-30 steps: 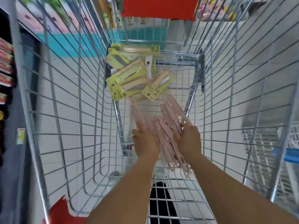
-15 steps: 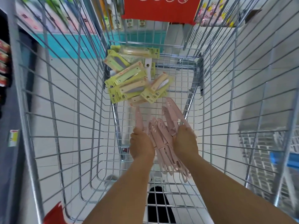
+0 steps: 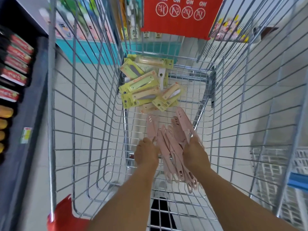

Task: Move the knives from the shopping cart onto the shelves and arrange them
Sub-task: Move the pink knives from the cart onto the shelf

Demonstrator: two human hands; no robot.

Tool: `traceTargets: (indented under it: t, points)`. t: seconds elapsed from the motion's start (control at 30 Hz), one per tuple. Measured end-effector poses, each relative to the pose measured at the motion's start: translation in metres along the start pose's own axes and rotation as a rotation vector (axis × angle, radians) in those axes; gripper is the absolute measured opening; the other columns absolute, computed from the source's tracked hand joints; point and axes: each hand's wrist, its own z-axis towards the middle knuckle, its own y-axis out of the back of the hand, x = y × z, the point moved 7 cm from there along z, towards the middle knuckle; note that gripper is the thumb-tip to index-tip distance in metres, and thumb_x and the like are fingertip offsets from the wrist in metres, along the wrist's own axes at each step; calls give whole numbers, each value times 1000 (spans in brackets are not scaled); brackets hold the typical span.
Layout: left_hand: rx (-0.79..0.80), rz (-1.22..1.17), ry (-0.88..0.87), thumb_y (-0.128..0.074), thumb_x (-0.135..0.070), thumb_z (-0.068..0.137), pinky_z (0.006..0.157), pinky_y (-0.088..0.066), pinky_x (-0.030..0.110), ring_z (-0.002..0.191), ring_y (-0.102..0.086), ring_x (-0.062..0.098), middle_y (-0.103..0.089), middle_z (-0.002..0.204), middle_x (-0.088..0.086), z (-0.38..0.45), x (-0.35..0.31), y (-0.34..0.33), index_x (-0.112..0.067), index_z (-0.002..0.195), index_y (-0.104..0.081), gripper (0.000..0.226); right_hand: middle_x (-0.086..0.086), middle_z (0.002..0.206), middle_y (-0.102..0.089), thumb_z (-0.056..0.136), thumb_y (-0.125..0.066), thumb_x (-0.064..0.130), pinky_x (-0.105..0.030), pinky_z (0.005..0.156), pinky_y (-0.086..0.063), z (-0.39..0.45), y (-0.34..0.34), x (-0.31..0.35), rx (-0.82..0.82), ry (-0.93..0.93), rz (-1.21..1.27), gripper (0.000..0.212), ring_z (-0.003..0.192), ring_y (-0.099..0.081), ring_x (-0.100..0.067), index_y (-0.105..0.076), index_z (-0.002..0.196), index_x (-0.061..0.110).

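Inside wire cart [image 3: 86,124] (pale tiled floor [image 3: 266,90] beneath), pink knives [image 3: 171,140].

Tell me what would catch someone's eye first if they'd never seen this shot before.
Probably the two bare hands, left hand and right hand, reaching down into the wire shopping cart and gathering a bundle of pink knives between them near its middle. Just beyond, at the cart's far end, lies a loose heap of yellow-carded knife packs. A red sign with crossed-out symbols hangs at the top.
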Motion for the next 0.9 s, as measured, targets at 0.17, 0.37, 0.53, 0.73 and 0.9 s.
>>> traceTargets:
  t: [0.17,0.37,0.53,0.73,0.9]
  points:
    - [-22,-22,68,-40,-14,99,82,-46,34,109,-54,27,-51,123,13,4,1,0,-1,125,-44,29,-11,94,-58,102,-29,29,-40,74,-48,3,-11,0,1,-4,142,21,83,-59,-30,-41,104,12]
    - [-122,-65,7,-34,-25,102,81,-45,37,109,-51,29,-47,124,14,-7,-4,31,-4,126,-39,32,-11,104,-58,101,-30,20,-34,68,-42,-1,6,20,-96,91,161,23,80,-55,-27,-43,118,11]
    - [-151,-236,-15,-30,-25,103,64,-36,35,79,-54,27,-62,109,9,-34,-11,84,-12,120,-40,24,-10,113,-56,103,-34,16,-19,66,-41,-25,38,62,-83,225,244,36,85,-54,-20,-37,138,13]
    - [-318,-375,-90,-33,-20,99,67,-44,38,81,-55,26,-54,116,3,-83,-7,168,-24,130,-32,32,-10,119,-56,99,-40,15,-28,79,-38,-72,84,133,-156,405,252,41,105,-54,-27,-39,140,11]
    - [-453,-366,-137,-37,-21,99,84,-49,42,109,-56,29,-43,135,5,-129,11,250,-26,145,-20,50,-6,135,-48,100,-40,22,-30,94,-39,-121,121,200,-158,519,277,49,118,-51,-25,-31,148,18]
